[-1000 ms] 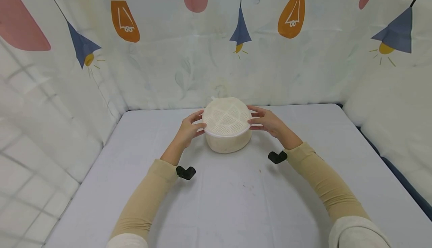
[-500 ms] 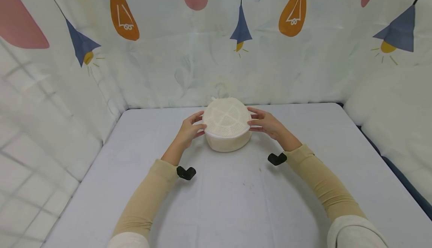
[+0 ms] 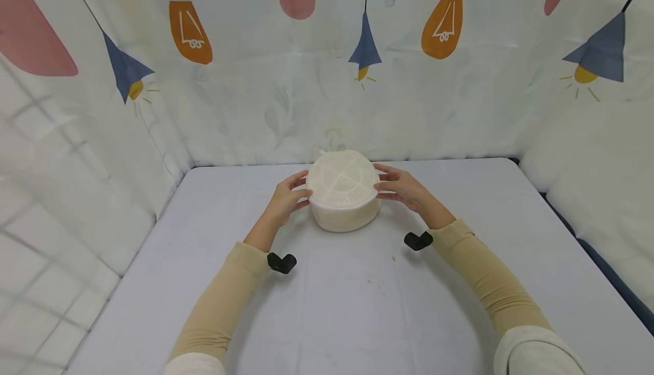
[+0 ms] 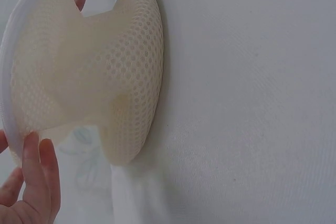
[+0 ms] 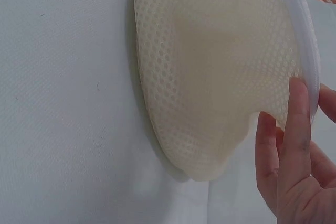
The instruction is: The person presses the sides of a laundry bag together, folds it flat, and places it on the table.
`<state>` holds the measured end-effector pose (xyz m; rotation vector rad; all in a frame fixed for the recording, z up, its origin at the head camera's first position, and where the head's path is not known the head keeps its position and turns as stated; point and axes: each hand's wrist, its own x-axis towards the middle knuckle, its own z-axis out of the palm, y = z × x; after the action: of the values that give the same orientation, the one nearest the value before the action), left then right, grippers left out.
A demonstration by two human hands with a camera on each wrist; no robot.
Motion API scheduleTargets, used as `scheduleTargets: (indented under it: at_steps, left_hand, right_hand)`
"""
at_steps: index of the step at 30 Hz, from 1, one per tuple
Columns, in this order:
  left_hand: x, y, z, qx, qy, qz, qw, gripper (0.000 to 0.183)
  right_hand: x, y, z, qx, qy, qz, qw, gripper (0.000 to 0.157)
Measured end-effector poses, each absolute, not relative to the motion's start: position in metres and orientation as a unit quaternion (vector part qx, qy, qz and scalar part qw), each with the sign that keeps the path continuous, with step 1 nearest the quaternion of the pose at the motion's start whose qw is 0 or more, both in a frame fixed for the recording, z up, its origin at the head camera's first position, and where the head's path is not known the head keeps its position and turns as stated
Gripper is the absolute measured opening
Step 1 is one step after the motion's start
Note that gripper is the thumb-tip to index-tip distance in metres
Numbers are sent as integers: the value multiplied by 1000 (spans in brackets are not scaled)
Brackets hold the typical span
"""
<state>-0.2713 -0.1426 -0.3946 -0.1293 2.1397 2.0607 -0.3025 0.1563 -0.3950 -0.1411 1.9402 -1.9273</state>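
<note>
A cream mesh laundry bag (image 3: 343, 182), round and drum-shaped, stands at the far middle of the table. A white band (image 5: 310, 51) runs around its top edge, and its soft side wall (image 4: 89, 72) sags inward in the left wrist view. On the left, my left hand (image 3: 283, 199) pinches the top rim between thumb and fingers. Across from it, my right hand (image 3: 406, 190) grips the same rim, its thumb and fingers on either side of the band in the right wrist view. The bag's base rests on the table. What is inside it cannot be made out.
White cloth covers the table (image 3: 347, 307), with a few small specks (image 3: 375, 281) near the middle. Close behind the bag hangs a white curtain (image 3: 230, 108) printed with lamps and bulbs. Black wrist-camera mounts (image 3: 282, 262) stick out below both wrists.
</note>
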Motion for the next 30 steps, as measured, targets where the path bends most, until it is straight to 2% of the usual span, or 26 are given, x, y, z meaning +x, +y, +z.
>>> scheduleTargets:
  at_steps: [30]
  left_hand:
    - [-275,-145,-402,-47,714,693,91,60]
  right_hand:
    - [-301,152,-396,-56,693,-689,206,70]
